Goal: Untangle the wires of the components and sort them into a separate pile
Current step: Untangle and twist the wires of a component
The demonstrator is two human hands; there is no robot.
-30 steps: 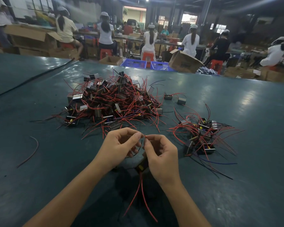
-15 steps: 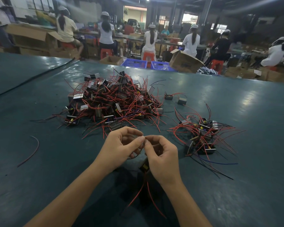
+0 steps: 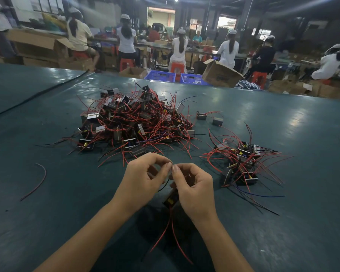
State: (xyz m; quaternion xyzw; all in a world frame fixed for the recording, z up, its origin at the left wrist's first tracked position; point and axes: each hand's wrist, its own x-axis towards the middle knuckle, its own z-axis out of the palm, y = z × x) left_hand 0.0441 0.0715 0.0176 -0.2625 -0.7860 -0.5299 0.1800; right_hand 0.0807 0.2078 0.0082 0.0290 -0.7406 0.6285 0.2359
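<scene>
Thin red and black wires point(image 3: 171, 220) trail from a small dark block-shaped component with a yellow mark point(image 3: 171, 199), which sits just under the two hands, over the dark teal table top point(image 3: 47, 222). Whether it touches the table is hard to tell.

The left hand point(image 3: 143, 177) and right hand point(image 3: 194, 185) are close together, all fingers curled, each thumb and forefinger pinched tight. The two pinches meet tip to tip just above the component. One black strand loops out between the palms, and two red ones dangle below, toward the wearer. The fingertips hide which strand is in the pinch, and the right palm covers the component's upper part.

Beyond the hands lies a big tangled heap of dark components with red wires point(image 3: 133, 122). To the right, near the right hand, is a smaller pile of the same parts point(image 3: 241, 161). Two stray components point(image 3: 201, 115) lie farther back between the piles. One loose red wire point(image 3: 37, 181) curves well off to the left. Seated workers in white caps point(image 3: 179, 46) in the background are blurred.
</scene>
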